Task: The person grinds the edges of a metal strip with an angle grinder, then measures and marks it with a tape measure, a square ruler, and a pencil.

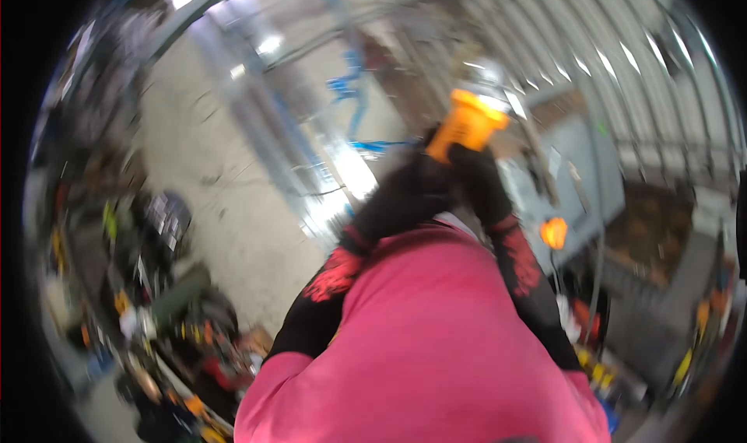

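An orange tool [467, 126] with a shiny, silvery or clear end is held up in front of my chest, tilted to the upper right. Motion blur hides its exact kind. My right hand [481, 185], in a black glove, is closed around its lower part. Close beside it, my left hand [406, 198], also gloved in black, is near or against the tool's lower end. Its fingers are dark and smeared, so its grip does not show. Black sleeves with a red pattern cover both forearms.
A grey panel or tabletop [603, 180] stands at the right, with an orange corded item [553, 233] near its edge. Corrugated metal [622, 62] rises behind. Long shiny metal strips [292, 143] and blue strapping [354, 93] lie ahead. Tools and gear [191, 311] clutter the left.
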`<state>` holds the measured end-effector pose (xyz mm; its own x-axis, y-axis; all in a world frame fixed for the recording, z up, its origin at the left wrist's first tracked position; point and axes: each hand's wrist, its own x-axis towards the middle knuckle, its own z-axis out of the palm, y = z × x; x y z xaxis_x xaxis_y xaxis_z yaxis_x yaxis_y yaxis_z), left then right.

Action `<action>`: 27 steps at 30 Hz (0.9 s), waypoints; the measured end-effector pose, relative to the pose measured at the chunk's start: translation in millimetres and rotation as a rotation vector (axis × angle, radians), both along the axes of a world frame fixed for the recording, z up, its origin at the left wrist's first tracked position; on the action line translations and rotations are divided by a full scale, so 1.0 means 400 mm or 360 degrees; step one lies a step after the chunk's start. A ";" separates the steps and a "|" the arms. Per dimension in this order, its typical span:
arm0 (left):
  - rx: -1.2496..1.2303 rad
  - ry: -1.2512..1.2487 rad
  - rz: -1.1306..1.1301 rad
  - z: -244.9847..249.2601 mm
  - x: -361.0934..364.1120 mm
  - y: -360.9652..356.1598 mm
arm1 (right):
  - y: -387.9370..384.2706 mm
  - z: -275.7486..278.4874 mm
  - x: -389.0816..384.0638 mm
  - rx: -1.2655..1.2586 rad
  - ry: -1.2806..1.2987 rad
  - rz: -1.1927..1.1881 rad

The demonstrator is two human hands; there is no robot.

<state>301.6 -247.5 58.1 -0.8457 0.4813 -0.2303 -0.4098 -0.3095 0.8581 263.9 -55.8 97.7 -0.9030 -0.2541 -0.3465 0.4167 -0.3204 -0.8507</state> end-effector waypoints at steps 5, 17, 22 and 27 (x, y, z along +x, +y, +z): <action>-0.0764 0.0302 0.0008 0.028 0.017 0.044 | 0.001 -0.084 0.044 -0.0106 -0.0006 0.0002; -0.0775 0.0228 0.0375 0.039 0.011 0.112 | 0.171 -0.016 0.106 0.0559 0.0835 0.0376; -0.0544 -0.0092 0.0662 0.109 0.037 0.145 | 0.427 0.015 0.077 0.1606 0.2125 0.0210; -0.0558 0.0042 0.0719 0.164 0.023 0.222 | 0.632 0.012 0.026 0.1040 0.0768 -0.0180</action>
<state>310.9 -158.6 123.9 -0.9575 -0.0309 -0.2869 -0.2798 -0.1442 0.9492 274.5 196.9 102.3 -0.9986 -0.0341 0.0403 -0.0484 0.2839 -0.9576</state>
